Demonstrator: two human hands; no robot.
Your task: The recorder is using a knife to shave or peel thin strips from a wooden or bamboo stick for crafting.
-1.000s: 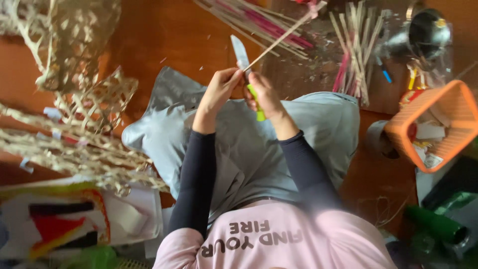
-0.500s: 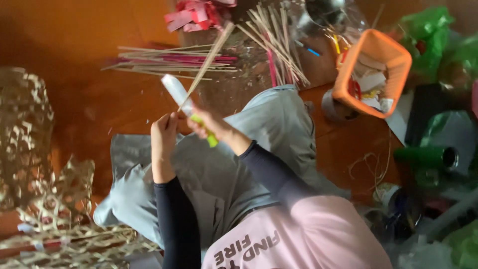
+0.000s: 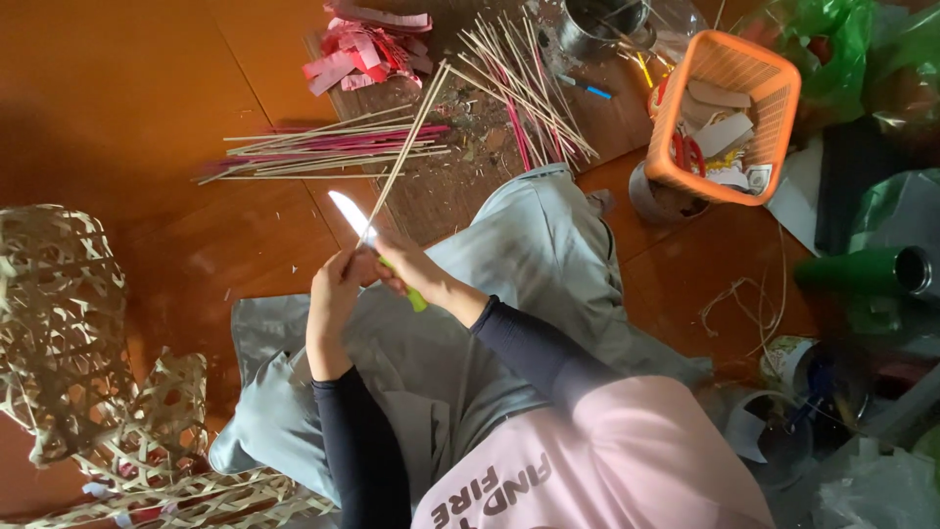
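My right hand grips a knife by its green handle, and the pale blade points up and to the left. My left hand holds the near end of a thin bamboo stick right at the blade. The stick runs away from me toward the top of the view. Both hands are close together above my lap in grey trousers.
Loose bamboo and pink sticks lie on the brown floor, with more sticks and pink paper scraps beyond. An orange basket with scissors stands at the right. Woven bamboo frames sit at the left, a green bottle at the far right.
The view has swung, so the floor items shifted across the frame. My hands stay together on the knife and stick, with the stick now tilted more upright.
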